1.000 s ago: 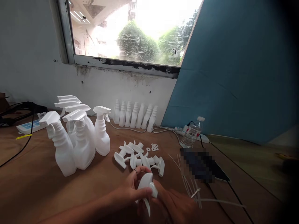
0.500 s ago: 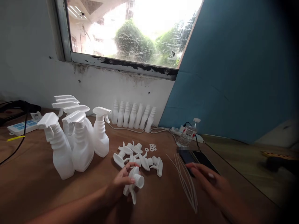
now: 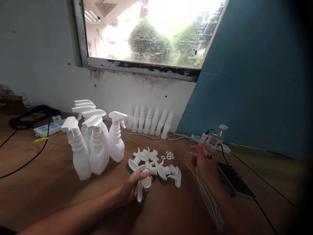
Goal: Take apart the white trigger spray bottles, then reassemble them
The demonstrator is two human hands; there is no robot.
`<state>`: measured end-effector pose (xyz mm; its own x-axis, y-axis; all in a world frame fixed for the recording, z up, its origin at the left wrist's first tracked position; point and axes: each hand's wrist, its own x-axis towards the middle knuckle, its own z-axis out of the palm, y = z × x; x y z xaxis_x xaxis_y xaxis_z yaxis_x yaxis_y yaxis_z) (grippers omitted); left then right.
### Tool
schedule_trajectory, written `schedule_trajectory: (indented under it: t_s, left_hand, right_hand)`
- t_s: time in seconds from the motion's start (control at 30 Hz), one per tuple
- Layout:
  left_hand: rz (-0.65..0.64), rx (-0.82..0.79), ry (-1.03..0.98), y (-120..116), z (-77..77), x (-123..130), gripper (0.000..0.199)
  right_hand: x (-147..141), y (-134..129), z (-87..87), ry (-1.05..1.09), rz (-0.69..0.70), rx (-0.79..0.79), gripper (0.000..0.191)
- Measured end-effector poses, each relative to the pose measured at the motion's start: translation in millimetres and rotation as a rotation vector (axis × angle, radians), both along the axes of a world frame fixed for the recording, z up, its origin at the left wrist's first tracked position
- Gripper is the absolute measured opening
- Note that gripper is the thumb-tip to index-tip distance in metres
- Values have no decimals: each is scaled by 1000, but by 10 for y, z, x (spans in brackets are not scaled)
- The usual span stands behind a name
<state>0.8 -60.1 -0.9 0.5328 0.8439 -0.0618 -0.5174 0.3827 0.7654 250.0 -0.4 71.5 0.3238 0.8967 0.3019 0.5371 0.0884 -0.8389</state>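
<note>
My left hand [image 3: 133,187] is closed around a white trigger spray head [image 3: 146,182], its round collar facing me. Behind it lies a loose pile of several white spray heads [image 3: 160,171], with small white rings [image 3: 169,156] just beyond. On the right, my right hand [image 3: 201,161] is raised in front of a clear plastic bottle [image 3: 213,141], fingers closed on a thin pointed tool [image 3: 188,152] that sticks out to the left; its details are blurred. Thin white tubes [image 3: 207,199] lie on the table, partly under my right forearm.
Spray bottles with heads [image 3: 99,153] stand at the left. A row of headless white bottles [image 3: 149,122] lines the wall. A power strip [image 3: 49,128] and black cables are at the far left. A dark phone [image 3: 236,179] lies at the right, near the table's seam.
My right hand has moved up and away, from beside the tubes to near the clear bottle, and the thin tool now shows. My left hand has turned the spray head. The view has shifted left.
</note>
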Motion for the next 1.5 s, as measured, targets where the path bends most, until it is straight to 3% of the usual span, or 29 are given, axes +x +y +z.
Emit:
schedule_trajectory:
  t_s: [0.1,0.23,0.37,0.5,0.77,1.0,1.3,1.5]
  left_hand:
    - [44,-21,92,22,-19,-12,33]
    - [111,0,178,40,-64,-33,34]
    - [188,-6,151,41,-43,-52,31]
    - [236,-49,89,45,0,-58,30]
    - [329,-20,96,71,-66,-41,33]
    - [349,33,147,78,-105,-44,30]
    - [327,85,213,55,-165,-27,29]
    - [321,102,226,49,-196,-9,29]
  right_hand:
    - [-324,-233,-107,367,444,-50,56]
    - [-559,-453,-355,377,645,49,30]
    - [-571,-567,-585,251,647,185,24]
    - [-610,-683,-697,220,601,204,17]
    - [-816,-796,-746,-112,605,397,6]
    - [-853,-782,-769,-208,650,472,6]
    - [-822,-747,-743,-300,812,710,19]
    - [-846,-779,-719,-428,810,768,28]
